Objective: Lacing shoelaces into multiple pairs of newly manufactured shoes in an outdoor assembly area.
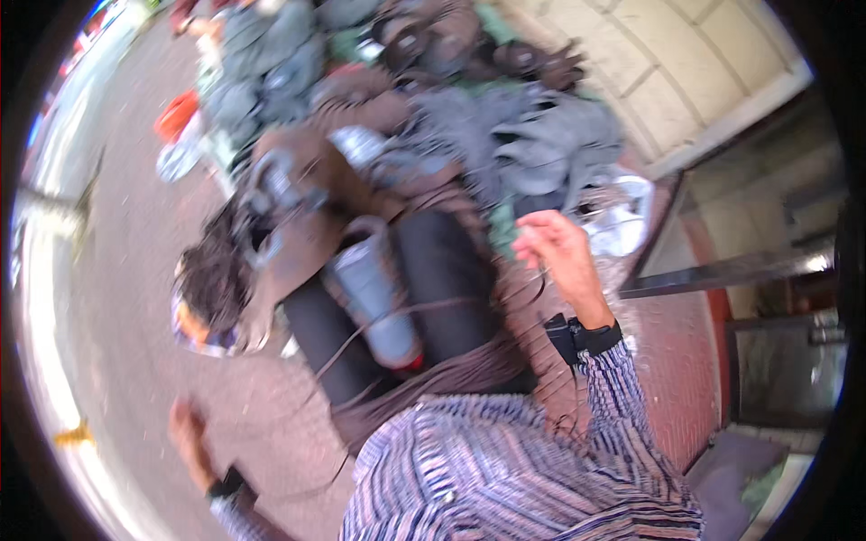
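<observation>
My right hand is raised over my right knee, fingers pinched on thin brown strands that trail down across my lap. My left hand is low at the left, near the paved ground. It is blurred, and its fingers and anything in them cannot be made out. A grey cylinder-shaped thing lies between my black-trousered legs, with a strand looped across it. Both wrists wear dark bands, and my sleeves are striped.
A heap of brown and grey fabric-like pieces lies on the ground ahead. At its left sits a dark tangle of fibres, with an orange thing further off. A doorway with a glass panel is at the right.
</observation>
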Motion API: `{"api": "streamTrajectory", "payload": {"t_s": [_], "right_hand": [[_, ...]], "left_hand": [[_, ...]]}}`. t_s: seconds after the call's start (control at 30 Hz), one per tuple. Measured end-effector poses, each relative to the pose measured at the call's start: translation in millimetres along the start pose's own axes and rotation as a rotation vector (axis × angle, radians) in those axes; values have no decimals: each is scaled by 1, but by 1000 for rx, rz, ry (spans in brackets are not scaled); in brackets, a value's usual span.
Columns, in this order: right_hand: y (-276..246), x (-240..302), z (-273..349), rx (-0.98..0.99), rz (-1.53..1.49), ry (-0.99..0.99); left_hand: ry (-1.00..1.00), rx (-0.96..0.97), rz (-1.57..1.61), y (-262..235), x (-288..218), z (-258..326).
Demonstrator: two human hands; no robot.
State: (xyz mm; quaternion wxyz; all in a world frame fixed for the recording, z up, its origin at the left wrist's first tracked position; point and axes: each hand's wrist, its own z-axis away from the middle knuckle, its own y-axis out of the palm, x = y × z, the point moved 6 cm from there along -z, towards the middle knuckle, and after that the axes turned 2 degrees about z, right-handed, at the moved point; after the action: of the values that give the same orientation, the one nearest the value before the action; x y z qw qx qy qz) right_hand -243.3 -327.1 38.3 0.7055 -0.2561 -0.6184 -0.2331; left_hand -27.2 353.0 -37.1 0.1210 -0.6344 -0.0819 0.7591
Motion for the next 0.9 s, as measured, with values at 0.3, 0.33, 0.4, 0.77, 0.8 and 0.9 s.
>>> {"api": "streamTrajectory", "payload": {"t_s": [0.3, 0.33, 0.4, 0.77, 0.8, 0.9], "right_hand": [[147, -33, 36, 383, 886, -624], [148, -35, 36, 382, 887, -617], [150, -38, 37, 381, 949, -631], [164, -37, 36, 510, 1068, -617], [165, -39, 35, 517, 1084, -583], [160, -45, 35, 514, 920, -625]], "left_hand": [[21, 718, 7, 396, -112, 70], [51, 735, -27, 401, -109, 70], [-37, 784, -37, 406, -102, 69], [-187, 875, 38, 413, -107, 65], [-190, 874, 40, 413, -108, 65], [-236, 876, 59, 411, -109, 62]]}}
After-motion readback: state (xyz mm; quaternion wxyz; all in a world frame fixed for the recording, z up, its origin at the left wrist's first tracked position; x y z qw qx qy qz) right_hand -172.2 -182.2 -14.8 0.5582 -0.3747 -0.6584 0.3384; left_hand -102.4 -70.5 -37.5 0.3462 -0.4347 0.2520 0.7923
